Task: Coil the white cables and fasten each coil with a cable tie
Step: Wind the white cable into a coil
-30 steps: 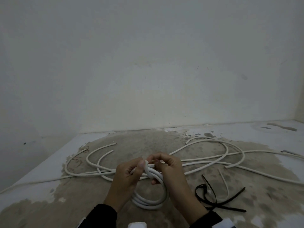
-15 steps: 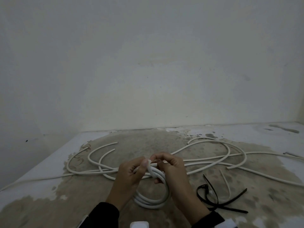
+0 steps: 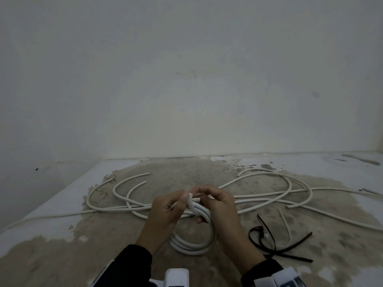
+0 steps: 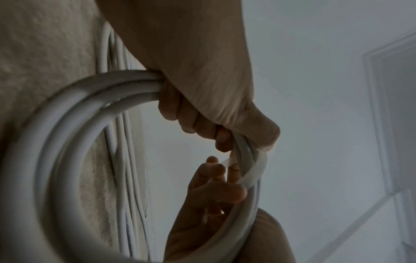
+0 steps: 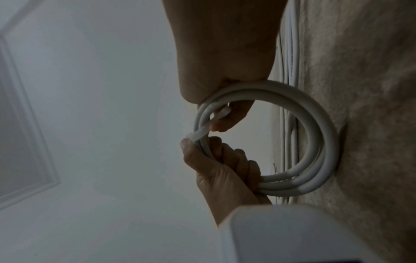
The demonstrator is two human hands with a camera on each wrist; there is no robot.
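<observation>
White, smooth round cable coil (image 3: pixel 192 243) is gripped by the left hand (image 3: pixel 165 210), fingers curled round it. A flat white cable tie (image 5: pixel 199 132) is pinched by the right hand (image 3: pixel 219 204) at the coil's far side. Black ties (image 3: pixel 275 245) lie right.

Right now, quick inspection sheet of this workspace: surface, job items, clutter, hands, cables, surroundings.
Surface: floor, worn brown patch with pale paint round it.
Job items: white coil of several loops, held upright with its bottom on the floor; white tie wrapped over the top of the loops, not visibly fastened.
Clutter: black ties lying right of the coil.
Hands: left hand grips the coil top, thumb at the tie; right hand pinches the tie's free end.
Cables: loose cables sprawled uncoiled behind the hands.
Surroundings: plain wall behind; nothing else seen.
</observation>
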